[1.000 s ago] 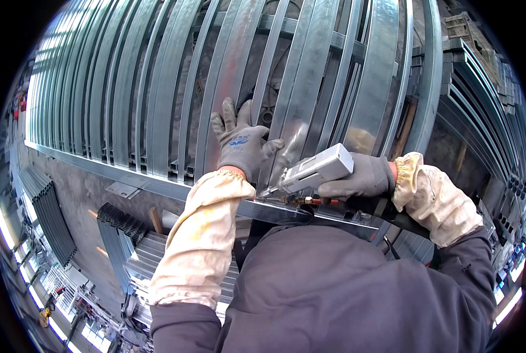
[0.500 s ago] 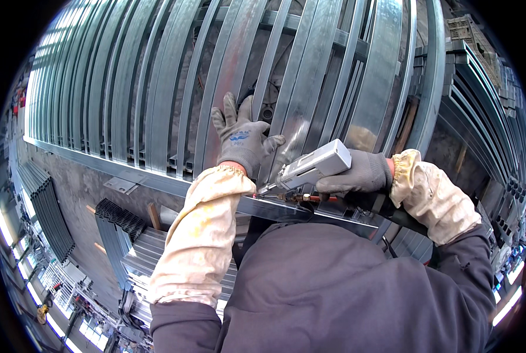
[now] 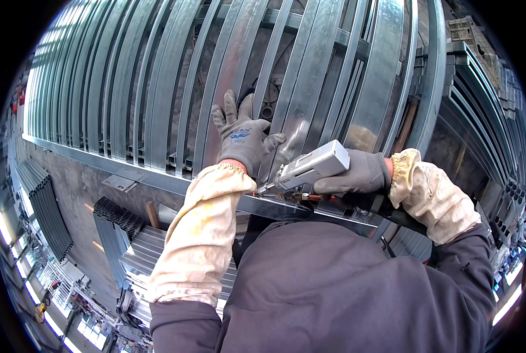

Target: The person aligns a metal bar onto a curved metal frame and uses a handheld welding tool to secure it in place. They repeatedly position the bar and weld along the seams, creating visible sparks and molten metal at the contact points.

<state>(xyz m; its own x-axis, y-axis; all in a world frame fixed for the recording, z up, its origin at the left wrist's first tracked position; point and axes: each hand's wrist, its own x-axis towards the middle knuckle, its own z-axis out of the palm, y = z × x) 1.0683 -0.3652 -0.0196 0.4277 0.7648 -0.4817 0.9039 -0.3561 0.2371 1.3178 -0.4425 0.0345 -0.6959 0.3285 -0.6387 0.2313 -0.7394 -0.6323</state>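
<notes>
My left hand (image 3: 243,136), in a grey work glove with a blue print, lies spread on the galvanized square tubes (image 3: 221,82), fingers apart and holding nothing. In my right hand (image 3: 357,173), also gloved in grey, is what looks like a handheld welding gun (image 3: 313,165) with a silver boxy body. Its narrow tip points left at the frame's near rail (image 3: 269,207), close below my left wrist. Whether the tip touches the metal is too small to tell. A copper and red fitting (image 3: 310,197) shows under the gun. Part of the right hand's grip is hidden.
Parallel tubes form a large frame ahead, with gaps between them. Stacked metal profiles (image 3: 474,100) stand at the right. More tube bundles (image 3: 116,217) rest lower left on the grey floor (image 3: 86,194). A flat metal plate (image 3: 120,183) juts from the near rail.
Almost nothing differs. The gun and my right hand have shifted very slightly left; my left hand stays spread in the same place.
</notes>
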